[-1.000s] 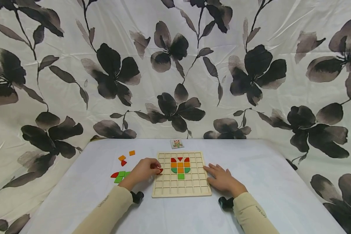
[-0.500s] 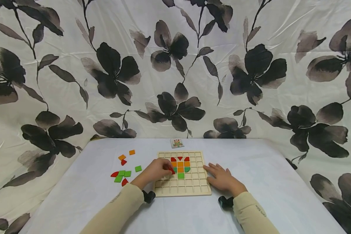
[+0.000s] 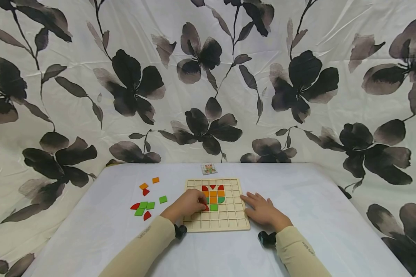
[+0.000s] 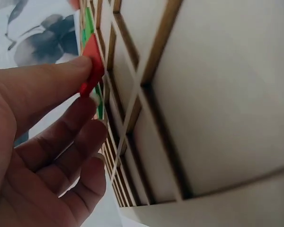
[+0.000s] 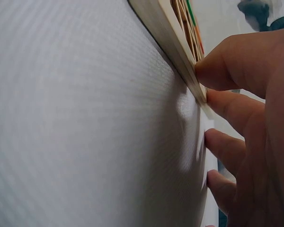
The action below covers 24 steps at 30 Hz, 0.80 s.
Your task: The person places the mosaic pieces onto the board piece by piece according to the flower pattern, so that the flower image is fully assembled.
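Observation:
My left hand (image 3: 190, 204) is over the left middle of the wooden grid board (image 3: 228, 222). Thumb and index finger pinch a red tile (image 4: 95, 65) with a curved edge, its lower edge at the grid, left of a light green square tile (image 3: 213, 207). Whether it is fully seated in a cell I cannot tell. Red, orange and green tiles fill cells above, partly hidden by this hand. My right hand (image 3: 263, 210) rests at the board's right side. In the right wrist view, its thumb and index finger touch the board's edge (image 5: 173, 40), fingers spread and not wrapped round it.
Left of the board lie several loose green square tiles (image 3: 150, 206), a few red curved tiles (image 3: 147, 216) and two orange square tiles (image 3: 155, 180). A small patterned card (image 3: 208, 169) lies behind the board. A floral cloth (image 3: 208, 77) hangs behind the white table (image 3: 298, 184).
My left hand has carried the red tile rightward from the board's left edge, then slightly down to beside the light green square. The right hand has stayed at the board's edge.

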Each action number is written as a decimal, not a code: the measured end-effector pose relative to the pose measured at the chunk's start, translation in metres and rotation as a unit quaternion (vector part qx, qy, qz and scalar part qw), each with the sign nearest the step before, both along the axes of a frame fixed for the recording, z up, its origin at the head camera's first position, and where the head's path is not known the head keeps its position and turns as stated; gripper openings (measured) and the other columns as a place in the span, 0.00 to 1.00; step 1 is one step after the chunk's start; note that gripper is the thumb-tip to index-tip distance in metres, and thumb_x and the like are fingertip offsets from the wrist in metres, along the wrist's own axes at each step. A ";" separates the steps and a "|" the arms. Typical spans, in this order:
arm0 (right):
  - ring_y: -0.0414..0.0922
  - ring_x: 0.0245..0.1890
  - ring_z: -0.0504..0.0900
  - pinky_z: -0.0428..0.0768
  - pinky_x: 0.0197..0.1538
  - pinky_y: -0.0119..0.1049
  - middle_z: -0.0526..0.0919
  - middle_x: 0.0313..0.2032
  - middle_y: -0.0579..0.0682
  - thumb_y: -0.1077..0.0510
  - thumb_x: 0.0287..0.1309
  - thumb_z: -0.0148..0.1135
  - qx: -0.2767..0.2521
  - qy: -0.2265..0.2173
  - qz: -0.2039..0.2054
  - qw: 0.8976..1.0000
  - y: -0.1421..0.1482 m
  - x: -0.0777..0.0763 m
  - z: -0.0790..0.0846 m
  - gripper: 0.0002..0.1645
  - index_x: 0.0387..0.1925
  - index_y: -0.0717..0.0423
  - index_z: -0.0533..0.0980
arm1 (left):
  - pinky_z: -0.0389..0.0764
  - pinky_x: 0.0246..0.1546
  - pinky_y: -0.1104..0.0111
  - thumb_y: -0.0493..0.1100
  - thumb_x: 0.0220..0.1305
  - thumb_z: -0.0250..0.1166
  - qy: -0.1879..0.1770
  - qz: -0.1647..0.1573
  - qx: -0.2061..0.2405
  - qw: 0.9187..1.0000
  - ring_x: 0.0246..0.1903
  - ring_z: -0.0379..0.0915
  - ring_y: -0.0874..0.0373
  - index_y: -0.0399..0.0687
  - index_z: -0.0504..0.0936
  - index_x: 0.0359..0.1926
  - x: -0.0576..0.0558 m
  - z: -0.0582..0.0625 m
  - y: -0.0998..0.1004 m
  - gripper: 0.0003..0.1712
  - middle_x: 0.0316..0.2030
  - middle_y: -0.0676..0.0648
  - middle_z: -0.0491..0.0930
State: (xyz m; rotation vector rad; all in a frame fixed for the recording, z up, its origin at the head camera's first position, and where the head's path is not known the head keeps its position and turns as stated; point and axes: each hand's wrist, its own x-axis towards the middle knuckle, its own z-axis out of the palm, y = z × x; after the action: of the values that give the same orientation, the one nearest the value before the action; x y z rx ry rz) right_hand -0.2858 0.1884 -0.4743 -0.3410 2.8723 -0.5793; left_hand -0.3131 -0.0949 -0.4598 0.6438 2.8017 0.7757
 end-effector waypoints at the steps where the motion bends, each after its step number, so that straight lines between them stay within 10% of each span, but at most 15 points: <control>1: 0.62 0.74 0.52 0.45 0.68 0.70 0.60 0.73 0.54 0.48 0.65 0.50 0.000 0.002 0.001 1.000 0.000 0.000 0.000 0.32 0.70 0.45 0.64 | 0.76 0.39 0.66 0.42 0.61 0.67 0.001 -0.002 -0.003 1.000 0.33 0.71 0.60 0.49 0.86 0.32 0.000 0.000 0.000 0.03 0.30 0.55 0.79; 14: 0.62 0.74 0.52 0.45 0.68 0.71 0.60 0.73 0.55 0.49 0.65 0.49 -0.001 0.000 0.002 1.000 0.000 -0.001 -0.003 0.32 0.70 0.45 0.63 | 0.78 0.43 0.64 0.41 0.63 0.64 0.025 -0.013 -0.036 0.999 0.36 0.74 0.61 0.49 0.87 0.38 0.007 0.003 -0.005 0.06 0.35 0.53 0.83; 24: 0.62 0.74 0.52 0.45 0.67 0.71 0.60 0.73 0.54 0.49 0.65 0.50 -0.005 0.005 0.004 1.000 0.001 -0.003 -0.004 0.32 0.70 0.45 0.63 | 0.77 0.49 0.58 0.39 0.63 0.63 0.035 0.135 -0.040 0.989 0.39 0.74 0.56 0.46 0.85 0.41 -0.001 0.016 -0.053 0.08 0.38 0.50 0.82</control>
State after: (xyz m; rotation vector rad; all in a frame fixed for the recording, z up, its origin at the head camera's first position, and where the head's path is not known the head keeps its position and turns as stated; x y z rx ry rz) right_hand -0.2884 0.1893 -0.4784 -0.3564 2.8768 -0.5915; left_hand -0.3138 -0.1475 -0.4436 0.2879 3.0067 0.6900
